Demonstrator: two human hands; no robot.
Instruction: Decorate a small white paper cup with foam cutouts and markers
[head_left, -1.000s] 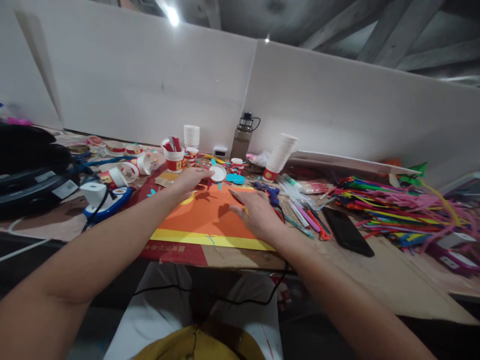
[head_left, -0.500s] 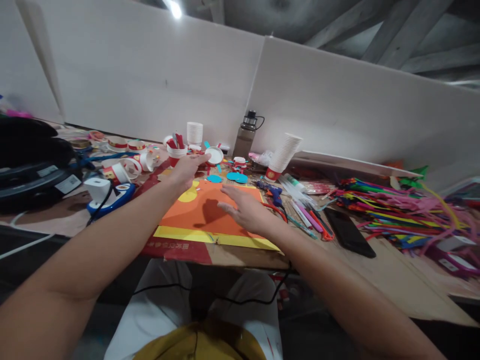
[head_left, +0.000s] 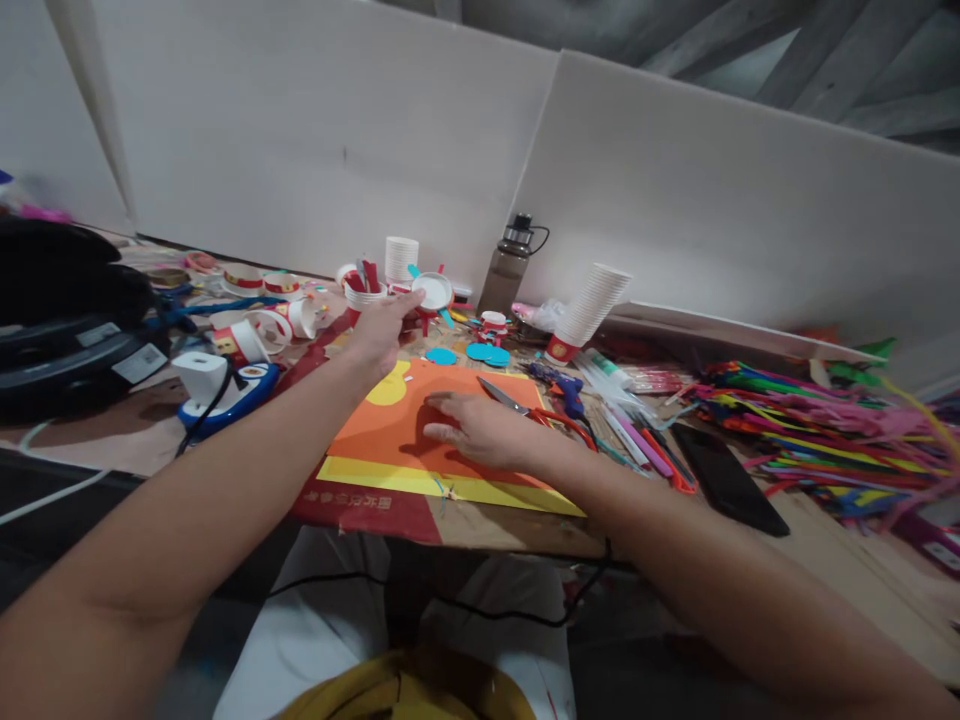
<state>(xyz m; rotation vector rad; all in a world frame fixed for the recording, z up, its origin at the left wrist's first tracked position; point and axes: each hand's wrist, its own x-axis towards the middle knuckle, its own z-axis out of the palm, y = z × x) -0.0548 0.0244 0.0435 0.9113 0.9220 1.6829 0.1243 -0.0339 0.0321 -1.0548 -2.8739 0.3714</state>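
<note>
At the back of the work area, my left hand is closed on the edge of a cut paper cup, whose white inside faces me and from which blue and red strips stick out. My right hand is open with fingers apart, low over the orange paper sheet; whether it touches the sheet I cannot tell. Red-handled scissors lie beside it, blades across the sheet. Blue paper discs and a small red-and-white cup figure sit just behind the sheet.
On the right are a glue gun, a leaning cup stack, pens, a black phone and colourful pipe cleaners. A bottle stands at the back. A blue-and-white power strip and cut cups lie on the left.
My right hand has come lower over the orange sheet, and the scissors now show beside it. My left hand still holds the cut cup. The camera view has shifted slightly.
</note>
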